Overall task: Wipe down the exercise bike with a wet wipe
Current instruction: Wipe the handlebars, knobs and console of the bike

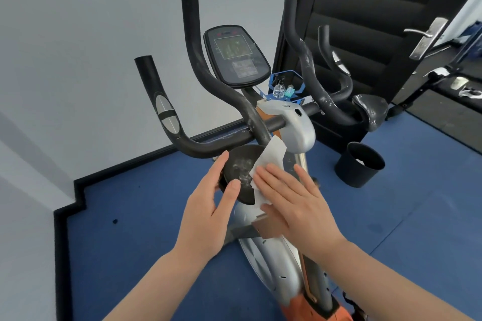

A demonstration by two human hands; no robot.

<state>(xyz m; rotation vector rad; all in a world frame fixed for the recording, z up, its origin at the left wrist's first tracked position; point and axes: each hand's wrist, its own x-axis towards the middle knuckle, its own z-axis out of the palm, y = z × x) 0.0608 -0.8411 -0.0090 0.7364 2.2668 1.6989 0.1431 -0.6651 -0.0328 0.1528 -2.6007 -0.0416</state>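
Note:
The exercise bike (297,125) stands in front of me with black handlebars (193,60), a console (236,56) and a silver-grey frame. A dusty black elbow pad (241,167) sits at the left handlebar base. My left hand (212,211) grips the pad's left edge, thumb on top. My right hand (297,202) lies flat with straight fingers, pressing a white wet wipe (270,159) against the pad's right side. Part of the wipe sticks up above my fingers.
A black bin (360,164) stands on the blue floor (146,216) to the right of the bike. A second elbow pad (371,109) is on the right side. A small blue tray (285,86) with bottles sits behind the stem. White wall left; dark door right.

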